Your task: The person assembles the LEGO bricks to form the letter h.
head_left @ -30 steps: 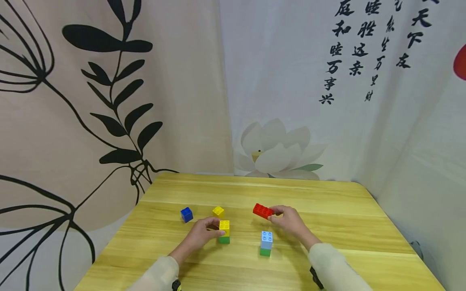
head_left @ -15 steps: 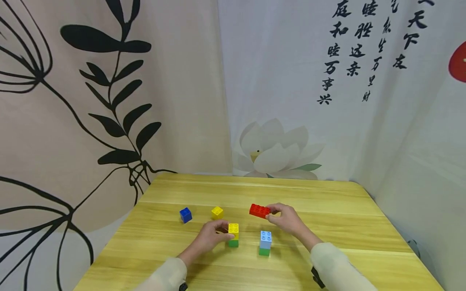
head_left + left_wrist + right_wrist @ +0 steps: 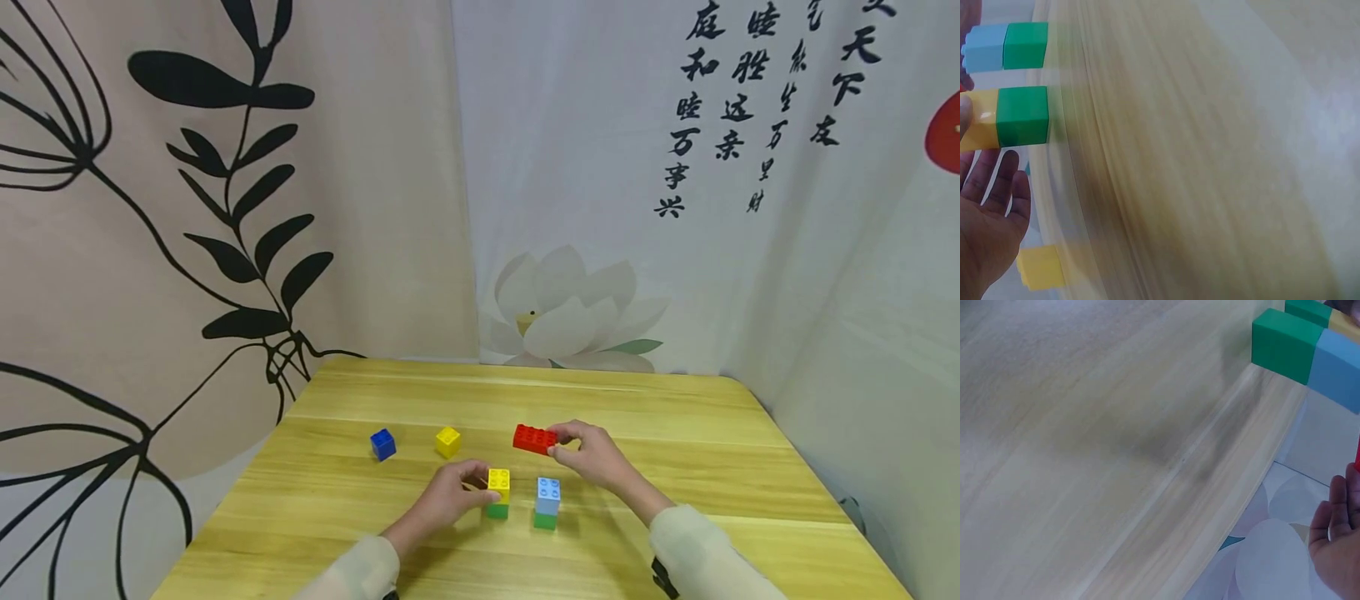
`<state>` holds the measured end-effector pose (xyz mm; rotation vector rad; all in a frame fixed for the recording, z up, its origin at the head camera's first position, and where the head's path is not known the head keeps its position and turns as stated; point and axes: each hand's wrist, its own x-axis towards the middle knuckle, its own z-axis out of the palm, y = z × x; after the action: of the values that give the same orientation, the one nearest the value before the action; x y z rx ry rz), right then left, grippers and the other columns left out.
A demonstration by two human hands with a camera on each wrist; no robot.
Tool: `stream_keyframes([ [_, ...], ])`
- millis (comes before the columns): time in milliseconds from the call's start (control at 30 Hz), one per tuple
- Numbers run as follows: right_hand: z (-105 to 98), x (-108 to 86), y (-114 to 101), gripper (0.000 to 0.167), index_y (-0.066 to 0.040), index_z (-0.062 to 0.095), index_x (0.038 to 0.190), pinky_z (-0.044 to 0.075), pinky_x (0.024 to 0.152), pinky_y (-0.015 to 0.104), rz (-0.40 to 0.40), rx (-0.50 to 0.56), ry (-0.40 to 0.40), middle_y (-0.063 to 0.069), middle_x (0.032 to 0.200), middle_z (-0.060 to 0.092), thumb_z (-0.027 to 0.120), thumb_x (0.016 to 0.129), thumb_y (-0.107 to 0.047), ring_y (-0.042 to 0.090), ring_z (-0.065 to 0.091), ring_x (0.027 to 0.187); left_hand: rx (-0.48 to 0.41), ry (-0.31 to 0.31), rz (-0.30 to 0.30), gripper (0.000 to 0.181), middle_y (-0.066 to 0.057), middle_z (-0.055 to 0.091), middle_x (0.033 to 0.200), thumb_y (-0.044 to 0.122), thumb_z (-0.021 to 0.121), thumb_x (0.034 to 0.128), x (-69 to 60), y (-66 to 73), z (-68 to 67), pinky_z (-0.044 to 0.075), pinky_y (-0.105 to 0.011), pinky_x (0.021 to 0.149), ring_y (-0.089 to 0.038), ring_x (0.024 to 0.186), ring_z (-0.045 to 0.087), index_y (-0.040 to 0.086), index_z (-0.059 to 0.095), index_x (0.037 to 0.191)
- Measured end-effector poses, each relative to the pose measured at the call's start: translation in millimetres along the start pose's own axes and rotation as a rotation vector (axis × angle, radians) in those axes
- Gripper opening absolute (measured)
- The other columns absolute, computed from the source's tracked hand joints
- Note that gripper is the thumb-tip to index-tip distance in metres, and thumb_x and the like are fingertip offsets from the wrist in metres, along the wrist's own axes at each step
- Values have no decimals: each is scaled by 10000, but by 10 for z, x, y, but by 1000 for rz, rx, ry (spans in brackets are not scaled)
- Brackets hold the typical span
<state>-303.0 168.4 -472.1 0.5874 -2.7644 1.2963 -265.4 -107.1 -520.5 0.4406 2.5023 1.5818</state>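
Observation:
My left hand (image 3: pixel 452 493) pinches a stack of two bricks, a yellow brick (image 3: pixel 498 479) on top of a green brick (image 3: pixel 497 511). Just right of it stands another stack, a light blue brick (image 3: pixel 548 492) on a green brick (image 3: pixel 545 522), with a small gap between the two. In my right hand (image 3: pixel 592 451), thumb and fingers grip one end of a long red brick (image 3: pixel 533 438), held behind the stacks. The left wrist view shows the thumb on the yellow brick (image 3: pixel 984 119). Only a sliver of the red brick shows in the right wrist view.
A loose yellow brick (image 3: pixel 447 442) and a blue brick (image 3: pixel 383 444) lie farther back on the left of the wooden table (image 3: pixel 675 450). Behind the table's far edge hangs a printed curtain (image 3: pixel 390 208).
My left hand has moved to the right and nearer to me with the yellow-and-green stack, approaching the light blue stack. The red brick has shifted slightly left in my right hand.

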Motion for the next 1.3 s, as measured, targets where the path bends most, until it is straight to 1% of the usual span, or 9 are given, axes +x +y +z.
stream_keyframes([
  [200,-16,-56,-53,312,-111,712,1186,447,702,326,-34,-28,-27,-50,1022,660,707,906,-250,165,558,901,8,-13,-20,385,48,663,1015,318,796,852,-32,54,42,527,-366,809,-176,937,607,148,680,1178],
  [300,-17,-94,-70,312,-117,712,1187,454,707,310,-60,-41,-38,-68,1021,659,702,911,-263,164,567,909,9,-18,5,371,46,664,1009,309,793,856,-24,58,66,534,-342,794,-175,931,612,138,682,1166],
  [433,-28,-152,-85,311,-111,713,1179,456,723,308,-92,-30,-56,-71,1030,658,701,915,-273,216,588,954,14,-21,33,336,41,667,993,286,794,860,-5,66,103,535,-333,776,-180,924,615,135,687,1141],
  [633,-30,-214,-96,279,-134,721,1154,454,752,328,-115,-31,-82,-86,1031,652,705,914,-276,260,592,989,6,-22,34,305,41,661,986,274,793,862,14,82,126,527,-348,778,-187,929,605,152,690,1122],
  [800,-37,-239,-94,279,-134,722,1155,457,751,327,-130,-27,-86,-88,1028,655,707,903,-253,278,592,987,-1,-33,39,337,46,663,1013,288,791,864,27,96,133,522,-365,825,-181,964,598,151,685,1153],
  [1000,-22,-247,-109,289,-138,719,1167,454,744,324,-136,-27,-99,-89,1032,656,707,900,-250,218,591,976,-5,-28,27,500,7,643,1113,330,791,859,18,108,79,519,-425,873,-217,1035,590,101,631,1274],
  [1133,-8,-254,-119,296,-144,719,1176,454,744,319,-134,-14,-110,-96,1028,657,712,900,-252,188,587,973,-6,-19,54,562,-22,644,1166,347,771,876,24,156,23,500,-423,903,-237,1073,589,79,593,1337],
  [1200,1,-257,-117,301,-146,718,1182,458,748,316,-136,-12,-116,-100,1033,659,711,902,-257,172,585,974,1,-9,76,558,-31,647,1185,339,766,883,30,185,-4,492,-415,908,-245,1085,591,77,588,1342],
  [1300,13,-260,-112,300,-161,718,1185,462,754,314,-132,-9,-121,-112,1035,661,711,902,-259,142,584,969,3,0,91,545,-38,647,1200,332,763,886,45,222,-31,487,-406,912,-266,1101,592,78,590,1337],
])
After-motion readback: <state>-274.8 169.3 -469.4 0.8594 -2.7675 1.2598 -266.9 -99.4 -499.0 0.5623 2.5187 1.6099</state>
